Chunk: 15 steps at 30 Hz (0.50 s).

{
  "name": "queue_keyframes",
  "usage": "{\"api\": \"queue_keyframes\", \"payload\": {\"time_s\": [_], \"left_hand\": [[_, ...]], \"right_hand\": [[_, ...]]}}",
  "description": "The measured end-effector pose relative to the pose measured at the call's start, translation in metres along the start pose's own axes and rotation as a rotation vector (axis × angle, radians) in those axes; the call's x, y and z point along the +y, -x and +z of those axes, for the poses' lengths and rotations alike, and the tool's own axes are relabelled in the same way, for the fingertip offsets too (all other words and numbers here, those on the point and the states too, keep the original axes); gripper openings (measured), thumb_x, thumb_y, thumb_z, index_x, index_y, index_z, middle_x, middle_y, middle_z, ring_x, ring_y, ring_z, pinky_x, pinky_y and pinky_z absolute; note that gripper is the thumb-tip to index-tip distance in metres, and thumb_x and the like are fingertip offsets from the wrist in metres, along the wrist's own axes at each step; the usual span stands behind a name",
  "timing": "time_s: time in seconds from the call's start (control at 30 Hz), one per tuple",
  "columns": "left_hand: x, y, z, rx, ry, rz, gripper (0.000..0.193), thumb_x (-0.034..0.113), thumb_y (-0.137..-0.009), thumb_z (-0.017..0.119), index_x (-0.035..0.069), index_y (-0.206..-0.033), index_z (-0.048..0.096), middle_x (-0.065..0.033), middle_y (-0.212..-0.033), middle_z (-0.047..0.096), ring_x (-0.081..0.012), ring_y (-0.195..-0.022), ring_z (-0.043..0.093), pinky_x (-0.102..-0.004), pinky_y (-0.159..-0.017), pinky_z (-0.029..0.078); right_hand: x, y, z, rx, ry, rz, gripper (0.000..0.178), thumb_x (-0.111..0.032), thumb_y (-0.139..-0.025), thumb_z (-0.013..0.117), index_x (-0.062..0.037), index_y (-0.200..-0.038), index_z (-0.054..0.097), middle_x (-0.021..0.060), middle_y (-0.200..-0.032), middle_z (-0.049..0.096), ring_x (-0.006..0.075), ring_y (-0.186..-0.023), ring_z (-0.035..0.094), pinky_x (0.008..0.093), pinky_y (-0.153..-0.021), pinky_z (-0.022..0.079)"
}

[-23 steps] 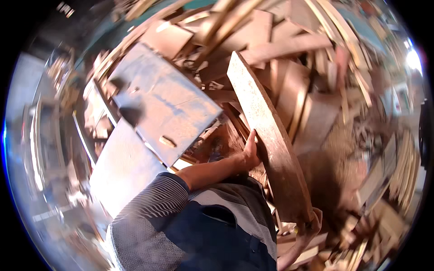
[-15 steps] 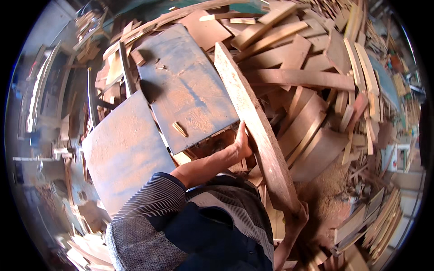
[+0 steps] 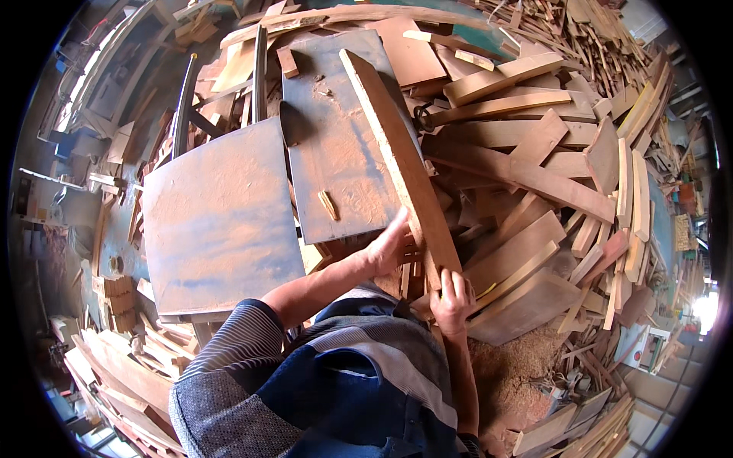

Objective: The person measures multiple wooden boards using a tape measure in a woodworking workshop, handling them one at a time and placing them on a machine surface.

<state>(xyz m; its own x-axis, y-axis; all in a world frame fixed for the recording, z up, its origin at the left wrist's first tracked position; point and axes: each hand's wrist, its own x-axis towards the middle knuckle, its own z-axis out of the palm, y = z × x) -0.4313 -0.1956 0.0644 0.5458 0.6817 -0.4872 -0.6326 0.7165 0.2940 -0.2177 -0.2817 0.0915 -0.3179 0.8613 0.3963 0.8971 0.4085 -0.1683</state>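
A long, thick wooden board slants across the right part of a sawdust-covered metal machine table, its far end over the tabletop and its near end close to my body. My left hand is closed on the board's left side, thumb along the edge and fingers partly hidden beneath. At the near end my right hand grips the board, fingers curled over its end. A small wood offcut lies on the tabletop left of the board.
Beside the machine on the left is a second dusty metal table. A large heap of curved and flat wood pieces fills the right side. Sawdust covers the floor at lower right. Another small wood block rests at the table's far edge.
The board has moved forward and left, further over the machine table. My right hand has come up and forward with its near end, while my left hand still holds its left side.
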Motion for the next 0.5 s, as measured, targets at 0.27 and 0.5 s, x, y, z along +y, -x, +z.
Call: {"api": "queue_keyframes", "payload": {"time_s": [0.27, 0.5], "left_hand": [[-0.051, -0.044, -0.074, 0.293, -0.150, 0.112, 0.020, 0.010, -0.091, 0.070, 0.003, -0.110, 0.069, -0.0058, -0.103, 0.069, -0.0186, -0.096, 0.063, -0.0372, -0.085, 0.055], [-0.071, -0.068, -0.082, 0.375, -0.091, 0.104, 0.030, 0.026, -0.091, 0.075, 0.008, -0.114, 0.065, -0.0018, -0.103, 0.065, -0.0191, -0.095, 0.059, -0.0403, -0.081, 0.053]], "right_hand": [[0.015, 0.058, 0.029, -0.190, -0.169, 0.270, 0.049, -0.016, -0.075, 0.075, -0.0119, -0.123, 0.068, 0.0117, -0.114, 0.062, 0.0327, -0.100, 0.065, 0.0436, -0.085, 0.053], [0.025, 0.127, 0.016, -0.553, -0.329, 0.971, 0.045, -0.025, -0.083, 0.071, -0.0064, -0.124, 0.066, 0.0174, -0.120, 0.066, 0.0377, -0.107, 0.064, 0.0457, -0.088, 0.052]]}}
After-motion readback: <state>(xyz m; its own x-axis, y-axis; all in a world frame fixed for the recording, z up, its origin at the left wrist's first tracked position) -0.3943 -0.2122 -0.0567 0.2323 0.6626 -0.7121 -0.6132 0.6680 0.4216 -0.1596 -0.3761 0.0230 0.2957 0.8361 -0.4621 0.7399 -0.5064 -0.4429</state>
